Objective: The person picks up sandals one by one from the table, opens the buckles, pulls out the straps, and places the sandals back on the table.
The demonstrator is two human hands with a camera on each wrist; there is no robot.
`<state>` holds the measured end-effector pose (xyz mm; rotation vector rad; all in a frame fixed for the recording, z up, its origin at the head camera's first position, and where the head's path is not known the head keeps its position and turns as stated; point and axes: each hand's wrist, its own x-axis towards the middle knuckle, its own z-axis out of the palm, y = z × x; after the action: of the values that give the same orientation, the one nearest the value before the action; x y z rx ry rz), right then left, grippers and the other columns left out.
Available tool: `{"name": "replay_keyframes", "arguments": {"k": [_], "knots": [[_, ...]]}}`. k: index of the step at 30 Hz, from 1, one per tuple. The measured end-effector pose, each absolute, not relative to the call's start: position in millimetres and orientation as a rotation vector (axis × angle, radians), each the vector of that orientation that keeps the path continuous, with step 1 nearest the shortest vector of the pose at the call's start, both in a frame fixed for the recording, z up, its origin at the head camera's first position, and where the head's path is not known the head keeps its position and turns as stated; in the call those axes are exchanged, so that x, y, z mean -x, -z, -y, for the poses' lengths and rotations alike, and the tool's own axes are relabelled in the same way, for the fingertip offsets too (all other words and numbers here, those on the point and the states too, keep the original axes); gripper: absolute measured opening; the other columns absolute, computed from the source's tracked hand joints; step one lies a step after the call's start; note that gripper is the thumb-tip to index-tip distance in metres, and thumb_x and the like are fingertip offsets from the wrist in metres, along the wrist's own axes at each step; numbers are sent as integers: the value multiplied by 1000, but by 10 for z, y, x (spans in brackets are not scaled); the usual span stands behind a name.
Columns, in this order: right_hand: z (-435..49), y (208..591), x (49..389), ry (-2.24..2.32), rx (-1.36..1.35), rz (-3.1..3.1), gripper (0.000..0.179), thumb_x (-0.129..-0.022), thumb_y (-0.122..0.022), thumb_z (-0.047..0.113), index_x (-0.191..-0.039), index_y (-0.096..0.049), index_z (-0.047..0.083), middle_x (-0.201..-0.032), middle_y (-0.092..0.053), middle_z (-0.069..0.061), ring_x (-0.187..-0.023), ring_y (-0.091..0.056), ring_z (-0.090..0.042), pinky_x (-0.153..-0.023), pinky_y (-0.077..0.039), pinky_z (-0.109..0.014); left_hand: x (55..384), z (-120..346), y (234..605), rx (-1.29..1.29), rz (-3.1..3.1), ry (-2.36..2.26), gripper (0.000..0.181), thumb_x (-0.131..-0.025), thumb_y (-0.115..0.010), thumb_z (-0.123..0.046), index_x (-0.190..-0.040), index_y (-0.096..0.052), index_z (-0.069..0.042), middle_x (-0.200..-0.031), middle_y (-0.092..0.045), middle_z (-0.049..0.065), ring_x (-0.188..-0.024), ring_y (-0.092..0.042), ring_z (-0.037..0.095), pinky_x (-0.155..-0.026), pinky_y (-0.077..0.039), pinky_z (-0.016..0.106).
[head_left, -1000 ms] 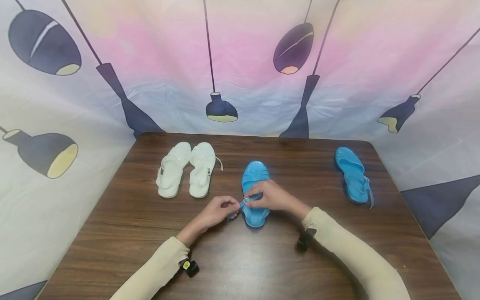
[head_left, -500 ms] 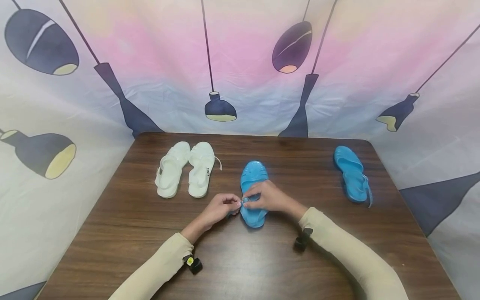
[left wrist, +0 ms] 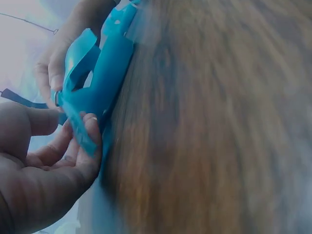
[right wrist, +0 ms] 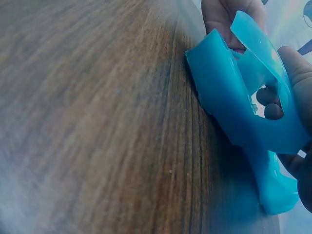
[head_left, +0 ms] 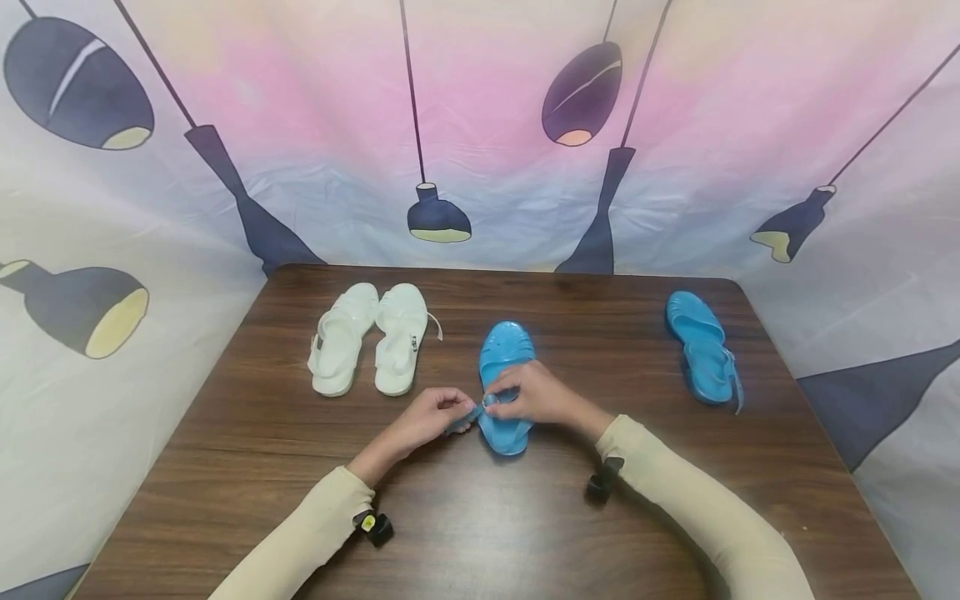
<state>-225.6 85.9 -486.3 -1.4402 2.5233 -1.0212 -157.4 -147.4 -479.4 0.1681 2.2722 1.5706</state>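
A blue sandal [head_left: 507, 343] lies on the table with its toe pointing away from me. At its left side, my right hand [head_left: 546, 394] reaches over it and pinches the ankle strap by the small metal buckle [left wrist: 57, 98]. My left hand [head_left: 429, 419] holds the free end of the strap [left wrist: 80, 129] just left of the sandal. In the left wrist view that strap end comes out from the buckle and crosses the curled fingers. From the right wrist view, the sandal's heel band [right wrist: 261, 46] stands up, and the right fingertips show through the opening beneath it.
Two white sandals [head_left: 339, 337] stand side by side at the back left of the brown wooden table [head_left: 465, 517]. A second blue sandal [head_left: 697, 346] lies at the right with its strap loose. A lamp-printed cloth [head_left: 330, 125] hangs behind the table.
My left hand moved in close to the buckle, then drew back slightly left, with more of the strap now showing along its fingers. My right hand stays at the buckle.
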Motion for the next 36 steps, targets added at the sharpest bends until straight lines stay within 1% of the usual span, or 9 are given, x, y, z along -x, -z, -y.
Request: {"name": "replay_keyframes", "arguments": {"k": [3,9,14,17,22,26,30,34,36], "knots": [[-853,4873,2259,1030,1442,-2529,19,-88,-81,29,-102,-81,15,-95,-76,8,-84,-65,-1,-74,-55,-21,1575,1515,4798,-166,-2312,-1523,19,-102,-63,-19,-102,-73,-2,-88,-68,3,-79,-59,14,-70,-49,27],[-845,4880,2246,1062,1367,-2521,19,-87,-81,27,-101,-81,15,-95,-76,8,-84,-65,-1,-74,-56,-22,1596,1510,4818,-179,-2298,-1530,19,-102,-62,-17,-103,-73,-1,-88,-65,2,-79,-55,15,-71,-47,29],[-833,4883,2244,1132,1324,-2502,18,-86,-82,26,-99,-81,13,-94,-76,6,-82,-66,-3,-74,-56,-22,1627,1412,4793,-182,-2262,-1577,22,-105,-57,-15,-106,-71,1,-90,-64,3,-83,-56,15,-74,-48,29],[-836,4901,2241,1150,1317,-2504,18,-87,-82,26,-100,-81,13,-94,-76,6,-82,-66,-3,-74,-56,-23,1632,1374,4804,-175,-2269,-1610,21,-104,-58,-15,-108,-72,2,-95,-67,4,-87,-58,14,-77,-50,28],[-859,4917,2220,1145,1274,-2514,18,-88,-81,27,-101,-81,15,-96,-76,8,-83,-65,-2,-74,-56,-23,1617,1407,4807,-172,-2335,-1567,18,-102,-62,-16,-108,-74,-4,-100,-71,4,-88,-62,14,-77,-52,29],[-858,4911,2204,1160,1264,-2527,18,-87,-82,26,-100,-81,14,-96,-76,7,-83,-66,-2,-74,-56,-23,1602,1469,4781,-181,-2371,-1478,17,-102,-62,-18,-103,-74,-7,-94,-69,2,-86,-59,15,-76,-50,29],[-853,4899,2188,1184,1247,-2534,18,-86,-82,25,-100,-81,13,-95,-76,6,-82,-66,-3,-73,-57,-23,1602,1481,4772,-187,-2348,-1498,18,-103,-61,-16,-99,-73,-3,-90,-67,3,-84,-58,16,-76,-48,30],[-845,4910,2181,1212,1199,-2508,18,-86,-82,25,-99,-80,13,-95,-76,6,-81,-65,-3,-71,-56,-24,1621,1441,4791,-193,-2274,-1589,20,-104,-59,-14,-103,-72,1,-91,-66,3,-86,-57,15,-77,-49,30],[-838,4912,2176,1221,1174,-2497,19,-87,-82,27,-100,-80,14,-95,-76,7,-80,-65,-4,-71,-56,-24,1630,1417,4801,-186,-2266,-1611,20,-104,-58,-14,-104,-72,1,-93,-66,3,-86,-57,14,-77,-50,30]]}}
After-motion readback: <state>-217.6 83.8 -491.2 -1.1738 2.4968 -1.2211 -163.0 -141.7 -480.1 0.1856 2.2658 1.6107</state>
